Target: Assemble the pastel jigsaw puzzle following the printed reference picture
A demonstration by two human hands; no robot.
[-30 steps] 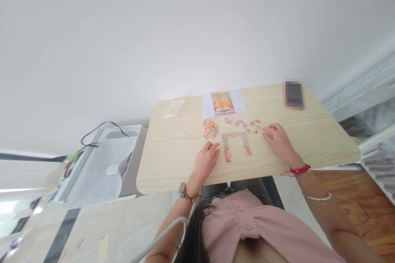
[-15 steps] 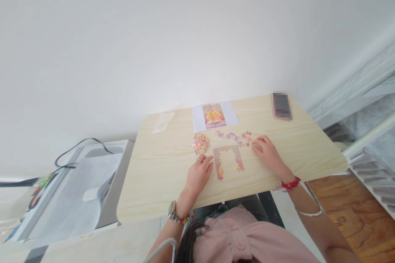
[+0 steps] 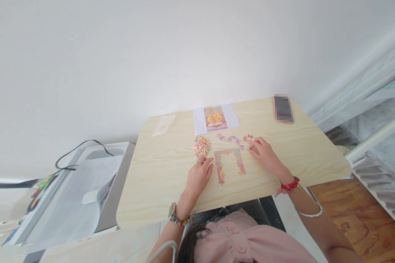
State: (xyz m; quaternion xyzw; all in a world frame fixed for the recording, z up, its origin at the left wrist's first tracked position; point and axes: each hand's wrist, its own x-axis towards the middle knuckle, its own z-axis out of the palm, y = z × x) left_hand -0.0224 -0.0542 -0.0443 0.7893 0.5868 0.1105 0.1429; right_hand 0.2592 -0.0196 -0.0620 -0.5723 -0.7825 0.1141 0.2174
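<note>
The partly joined jigsaw puzzle (image 3: 218, 164) forms a three-sided frame on the table, its near side open. My left hand (image 3: 198, 176) rests just left of it, fingers loosely bent and apart, holding nothing visible. Its fingertips lie at the near edge of a heap of loose puzzle pieces (image 3: 202, 146). Right of the frame, my right hand (image 3: 266, 155) has thumb and forefinger closed on a small reddish puzzle piece (image 3: 251, 148), mostly hidden by the fingers. A scattered row of purple and pink pieces (image 3: 232, 139) runs beyond the frame.
Behind the pieces lies a printed pumpkin picture (image 3: 215, 119) on white paper. A phone (image 3: 283, 109) is at the back right of the wooden table (image 3: 148, 189), and a clear plastic sheet (image 3: 163, 125) at the back left. Papers (image 3: 83, 189) cover a white unit on the left.
My right hand has shifted slightly left, and its fingertips now cover the reddish piece at the edge of the loose row. My left hand stays nearly in place. The view has tilted slightly.
</note>
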